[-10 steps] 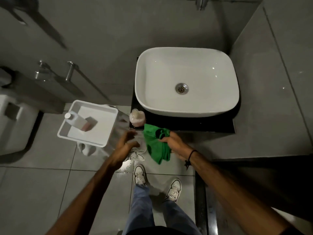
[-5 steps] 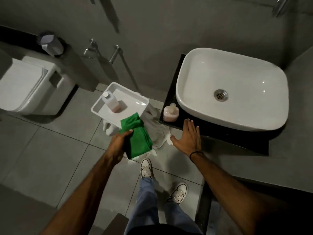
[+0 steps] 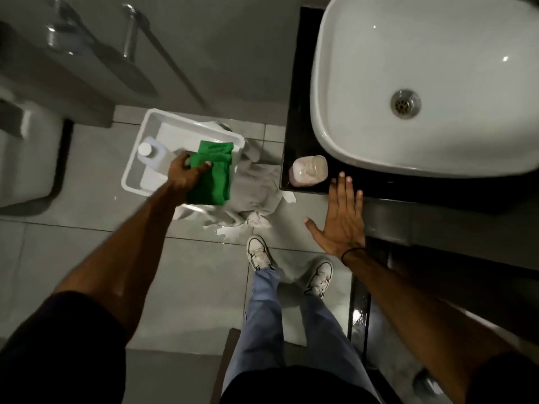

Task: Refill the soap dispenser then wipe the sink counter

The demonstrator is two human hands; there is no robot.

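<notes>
My left hand (image 3: 184, 170) grips a folded green cloth (image 3: 214, 176) and holds it over the right end of a white tray (image 3: 137, 167). A clear refill bottle with a white cap (image 3: 148, 154) lies in that tray, just left of my hand. A pinkish soap dispenser (image 3: 308, 171) sits on the near left corner of the black sink counter (image 3: 294, 112). My right hand (image 3: 341, 217) is flat with fingers spread, its fingertips on the counter's front edge beside the dispenser. The white basin (image 3: 379, 83) fills the counter.
A grey rag (image 3: 253, 191) lies crumpled on the tiled floor between tray and counter, with a small wet patch (image 3: 230, 233) near it. My two shoes (image 3: 288, 265) stand just below. A toilet (image 3: 26, 158) is at far left.
The green cloth passed from my right hand to my left, which carried it left over the tray. My right hand let go and came to rest flat on the counter edge.
</notes>
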